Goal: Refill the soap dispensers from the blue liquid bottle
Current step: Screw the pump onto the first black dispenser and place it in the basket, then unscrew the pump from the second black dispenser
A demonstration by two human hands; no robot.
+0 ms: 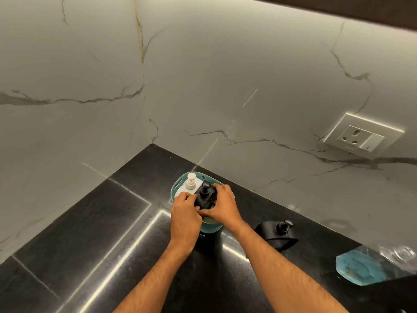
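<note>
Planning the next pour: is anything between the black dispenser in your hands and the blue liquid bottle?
Yes. A second black pump dispenser lies on the dark counter between them. Both hands, left hand and right hand, grip the black pump dispenser in the teal basket; the clear blue liquid bottle lies far right.

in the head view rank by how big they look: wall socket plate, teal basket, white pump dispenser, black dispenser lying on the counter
1. Wall socket plate
2. Teal basket, partly hidden by the hands, so this place is unsure against the socket
3. Black dispenser lying on the counter
4. White pump dispenser, only its top shows
</note>
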